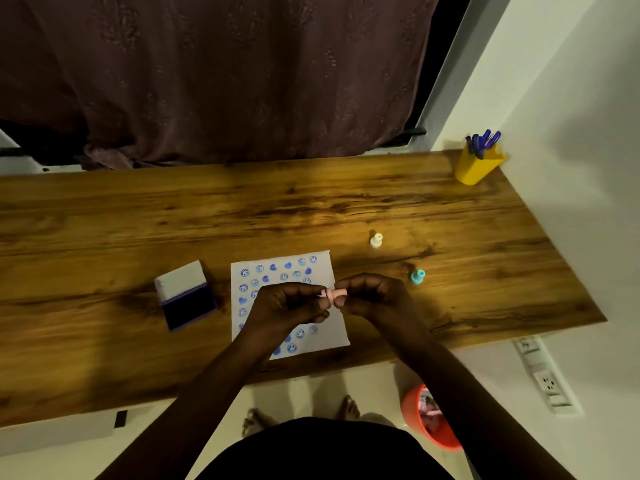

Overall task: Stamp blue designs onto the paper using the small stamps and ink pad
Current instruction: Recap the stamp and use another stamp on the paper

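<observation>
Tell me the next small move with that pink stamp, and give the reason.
Probably carry the pink stamp left to the open ink pad and press its face in. Both the left hand and the right hand hold it sideways above the paper, not pressing on it. The paper is already well covered with blue prints, so re-inking looks likelier than stamping.

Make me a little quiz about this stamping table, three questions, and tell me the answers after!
1. True or false: the open dark blue ink pad lies left of the white stamped paper sheet.
2. How many small stamps stand on the wooden table, not held?
3. Which is held over the paper? A. the small pink stamp B. the yellow pen cup

Key: 1 true. 2 two: the small cream stamp and the small teal stamp. 3 A, between left hand and right hand.
</observation>
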Motion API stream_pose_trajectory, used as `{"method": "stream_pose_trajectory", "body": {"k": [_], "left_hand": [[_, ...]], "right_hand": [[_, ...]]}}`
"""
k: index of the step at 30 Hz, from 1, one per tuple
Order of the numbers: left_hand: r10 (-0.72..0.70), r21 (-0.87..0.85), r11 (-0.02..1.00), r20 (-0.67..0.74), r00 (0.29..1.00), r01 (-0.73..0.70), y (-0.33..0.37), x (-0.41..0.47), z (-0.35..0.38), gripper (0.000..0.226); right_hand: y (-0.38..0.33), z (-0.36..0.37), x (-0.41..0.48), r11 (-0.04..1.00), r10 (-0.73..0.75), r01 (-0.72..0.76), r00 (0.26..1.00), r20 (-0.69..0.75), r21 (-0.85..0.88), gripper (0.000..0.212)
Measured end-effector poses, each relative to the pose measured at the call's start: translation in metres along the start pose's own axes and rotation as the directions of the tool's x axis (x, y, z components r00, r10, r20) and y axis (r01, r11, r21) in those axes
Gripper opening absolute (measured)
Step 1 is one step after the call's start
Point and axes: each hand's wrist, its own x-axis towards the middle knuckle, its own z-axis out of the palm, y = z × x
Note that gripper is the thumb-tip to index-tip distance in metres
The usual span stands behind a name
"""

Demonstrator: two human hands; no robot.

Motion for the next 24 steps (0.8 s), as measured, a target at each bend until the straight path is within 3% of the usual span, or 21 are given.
{"method": "stream_pose_trajectory", "body": {"k": [12, 18, 20, 24], "left_hand": [[0.012, 0.024, 1.000, 0.017, 1.000, -0.013, -0.005, 0.015, 0.023, 0.030], [-0.011, 0.045, 0.999, 0.020, 1.000, 0.010, -0.003, 0.024, 0.034, 0.032], [-0.042, 0.064, 0.997, -0.022, 0.999, 0.043, -0.003, 0.029, 0.039, 0.032], [-0.067, 0.089, 0.993, -0.105, 0.992, 0.076, -0.006, 0.035, 0.043, 0.029]], "right_hand": [[0.006, -0.030, 0.010, 0.999, 0.046, -0.046, 0.998, 0.050, -0.006, 0.039], [0.001, -0.048, 0.028, 0.989, -0.012, 0.030, 0.993, 0.121, -0.145, 0.024], [-0.002, -0.060, 0.043, 0.968, -0.037, 0.052, 0.997, 0.065, -0.244, 0.022], [-0.003, -0.093, 0.078, 0.865, -0.159, 0.046, 0.970, -0.185, -0.500, 0.024]]}}
